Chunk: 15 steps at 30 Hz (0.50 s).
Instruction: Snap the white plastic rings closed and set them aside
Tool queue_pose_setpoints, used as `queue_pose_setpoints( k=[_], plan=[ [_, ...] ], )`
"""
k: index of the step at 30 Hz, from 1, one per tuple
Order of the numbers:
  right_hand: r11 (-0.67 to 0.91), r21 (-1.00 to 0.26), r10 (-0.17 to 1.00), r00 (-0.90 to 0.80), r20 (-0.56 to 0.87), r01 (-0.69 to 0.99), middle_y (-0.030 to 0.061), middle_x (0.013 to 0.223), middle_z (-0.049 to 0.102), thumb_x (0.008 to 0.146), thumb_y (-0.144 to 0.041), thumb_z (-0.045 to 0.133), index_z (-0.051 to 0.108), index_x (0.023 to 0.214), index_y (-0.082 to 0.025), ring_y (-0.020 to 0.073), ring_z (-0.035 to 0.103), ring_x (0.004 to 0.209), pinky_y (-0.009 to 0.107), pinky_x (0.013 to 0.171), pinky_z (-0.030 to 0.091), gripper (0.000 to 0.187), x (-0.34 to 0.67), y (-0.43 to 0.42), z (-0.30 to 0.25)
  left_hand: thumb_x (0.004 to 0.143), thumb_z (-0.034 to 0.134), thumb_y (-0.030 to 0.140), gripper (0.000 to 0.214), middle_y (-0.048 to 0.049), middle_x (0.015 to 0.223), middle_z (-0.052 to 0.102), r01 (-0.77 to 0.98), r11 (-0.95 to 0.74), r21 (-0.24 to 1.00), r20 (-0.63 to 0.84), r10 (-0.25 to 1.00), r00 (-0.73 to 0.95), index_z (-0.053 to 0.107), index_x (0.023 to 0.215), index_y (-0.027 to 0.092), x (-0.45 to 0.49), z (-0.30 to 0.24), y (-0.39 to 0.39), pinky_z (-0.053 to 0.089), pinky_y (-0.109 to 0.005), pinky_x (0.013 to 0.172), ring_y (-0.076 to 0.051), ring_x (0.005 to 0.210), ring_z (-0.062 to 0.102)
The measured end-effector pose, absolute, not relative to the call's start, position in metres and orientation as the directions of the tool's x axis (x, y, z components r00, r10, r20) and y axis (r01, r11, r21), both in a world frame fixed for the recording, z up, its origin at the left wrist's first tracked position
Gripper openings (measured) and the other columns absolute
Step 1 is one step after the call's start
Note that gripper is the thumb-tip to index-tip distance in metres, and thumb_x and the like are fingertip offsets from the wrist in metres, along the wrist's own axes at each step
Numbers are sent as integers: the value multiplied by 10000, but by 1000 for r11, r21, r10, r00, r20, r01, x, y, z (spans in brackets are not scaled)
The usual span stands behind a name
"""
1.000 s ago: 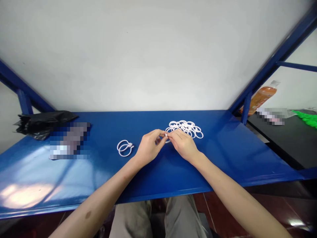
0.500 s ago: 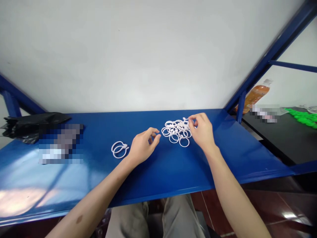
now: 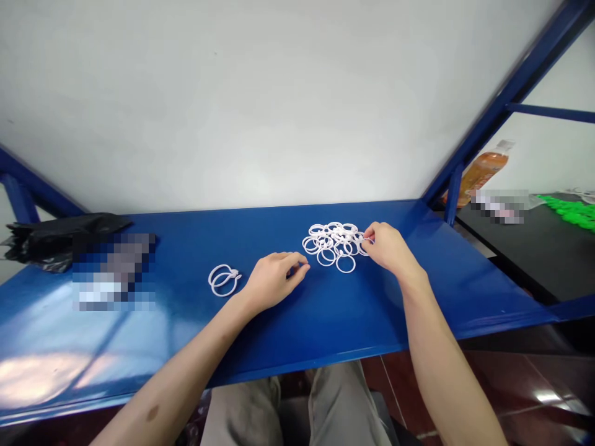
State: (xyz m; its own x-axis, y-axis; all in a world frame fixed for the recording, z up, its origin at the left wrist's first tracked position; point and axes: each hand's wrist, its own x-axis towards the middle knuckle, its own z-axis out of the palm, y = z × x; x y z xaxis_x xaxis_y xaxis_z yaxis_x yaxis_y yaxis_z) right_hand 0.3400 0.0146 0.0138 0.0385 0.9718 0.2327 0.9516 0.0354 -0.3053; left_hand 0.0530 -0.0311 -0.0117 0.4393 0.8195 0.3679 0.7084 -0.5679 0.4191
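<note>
A heap of several white plastic rings [image 3: 332, 244] lies on the blue table [image 3: 372, 297]. My right hand [image 3: 388, 248] is at the heap's right edge, fingers pinched on a white ring there. My left hand [image 3: 274, 279] rests on the table left of the heap, fingers curled loosely, nothing visible in them. Two joined white rings [image 3: 224, 279] lie apart to the left of my left hand.
A black plastic bag [image 3: 56, 238] lies at the table's far left, beside a blurred patch. Blue frame posts [image 3: 453, 192] stand at the right. Beyond them an orange bottle [image 3: 483, 170] and green items [image 3: 569, 210] sit on a black table.
My hands parted from a shared pinch in front of the heap. The right hand went to the heap's right edge and took a ring; the left settled on the table.
</note>
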Motion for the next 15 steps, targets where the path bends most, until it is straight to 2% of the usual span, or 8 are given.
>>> queue_pose_setpoints(
  k=[8, 15],
  plan=[
    [42, -286, 987, 4, 160, 957, 79, 901, 669, 817, -136, 616, 634, 925, -167, 202, 628, 815, 315, 776, 466, 114, 336, 14, 14, 988, 526, 313, 180, 14, 835, 748, 711, -619, 334, 381, 779, 499, 693, 986, 244, 55, -6, -33, 473, -267, 684, -152, 716, 672],
    [81, -298, 967, -2, 254, 951, 60, 845, 675, 813, -140, 589, 630, 879, -192, 212, 628, 772, 333, 729, 466, 93, 337, 16, 8, 996, 499, 314, 200, -1, 844, 747, 717, -625, 309, 368, 774, 516, 685, 974, 245, 56, -7, -33, 487, -289, 712, -164, 709, 668]
  ],
)
